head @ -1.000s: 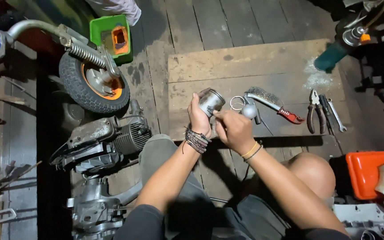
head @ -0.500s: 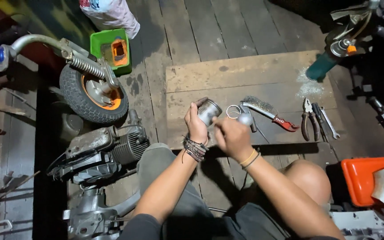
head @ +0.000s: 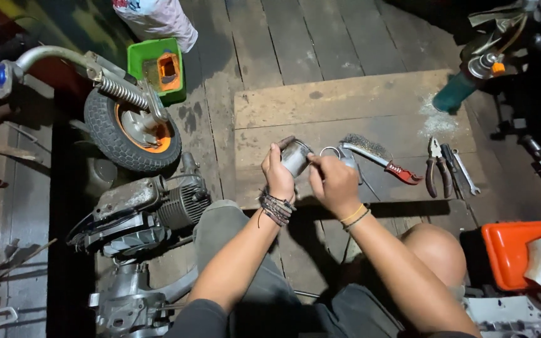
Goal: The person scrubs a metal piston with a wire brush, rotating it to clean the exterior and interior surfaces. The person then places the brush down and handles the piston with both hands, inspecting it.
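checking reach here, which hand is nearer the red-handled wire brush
Right. The right hand is at the metal cylinder, just left of the wire brush on the board. The left hand grips the cylinder from the far side, farther off.

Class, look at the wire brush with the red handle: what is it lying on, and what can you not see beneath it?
The wire brush lies on a pale wooden board set on the dark plank floor. Pliers lie on the same board. The board's surface directly under the bristles is covered.
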